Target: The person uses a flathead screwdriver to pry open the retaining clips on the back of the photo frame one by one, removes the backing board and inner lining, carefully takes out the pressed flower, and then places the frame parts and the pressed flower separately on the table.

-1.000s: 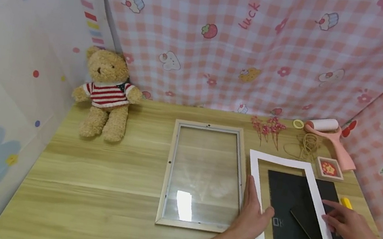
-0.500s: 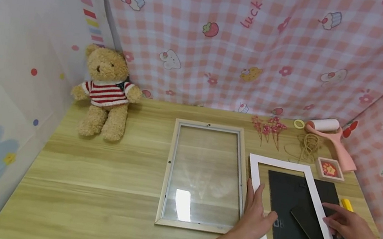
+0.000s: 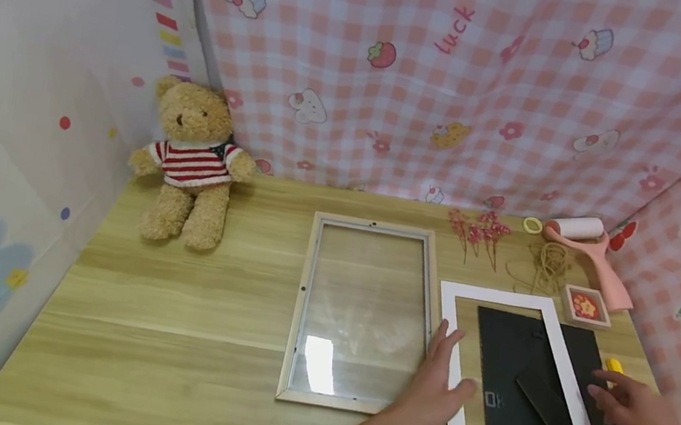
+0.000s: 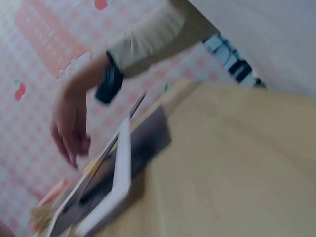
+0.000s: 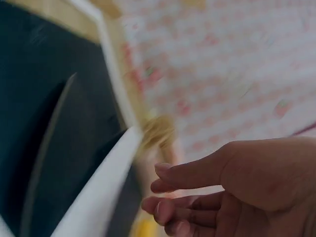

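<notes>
A white paper mat (image 3: pixel 574 416) lies on the wooden table over a black backing board (image 3: pixel 519 386) with a fold-out stand. My left hand (image 3: pixel 436 385) lies with straight fingers at the mat's left border, between it and a wooden picture frame (image 3: pixel 361 315) with glass. My right hand (image 3: pixel 637 415) hovers just above the mat's right border with loose fingers, holding nothing. The right wrist view shows the right hand's fingers (image 5: pixel 197 197) relaxed above the white mat (image 5: pixel 98 192) and the black backing board (image 5: pixel 44 123). The left wrist view is blurred; the right hand (image 4: pixel 71 126) hangs over the white mat (image 4: pixel 118 168).
A teddy bear (image 3: pixel 192 161) sits at the back left. Dried pink flowers (image 3: pixel 479 230), a coil of twine (image 3: pixel 547 262), a tape ring (image 3: pixel 532 225), a pink lint roller (image 3: pixel 592 250), a small square box (image 3: pixel 586 306) and a yellow item (image 3: pixel 613 366) lie at the back right. Cloth walls enclose the table.
My right hand has lifted off the mat's right border and drawn right. The left hand has slid slightly left, with its fingers straighter. The mat now lies squarer on the board.
</notes>
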